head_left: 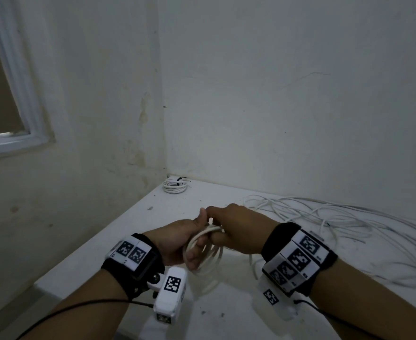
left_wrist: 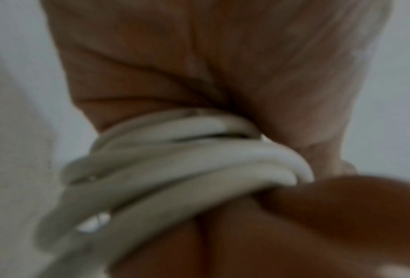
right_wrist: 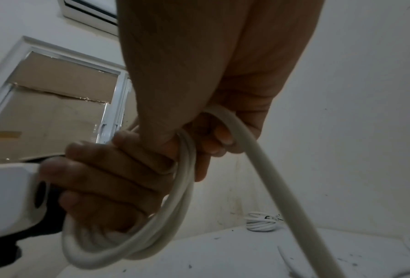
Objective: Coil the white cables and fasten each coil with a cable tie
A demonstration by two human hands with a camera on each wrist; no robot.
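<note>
A small coil of white cable [head_left: 203, 251] hangs from my left hand [head_left: 177, 239], whose fingers curl round its loops above the table. The same coil [right_wrist: 137, 235] shows in the right wrist view, and its strands [left_wrist: 175, 169] fill the blurred left wrist view. My right hand [head_left: 229, 227] meets the left at the coil's top and grips a cable strand [right_wrist: 277, 180] that runs down and off to the right. A finished coil [head_left: 175, 186] with a black tie lies in the table's far corner.
A loose tangle of white cable [head_left: 349, 224] sprawls over the right side of the white table [head_left: 118, 241]. Walls close the table in at the back and left. A window [head_left: 8, 94] is on the left wall.
</note>
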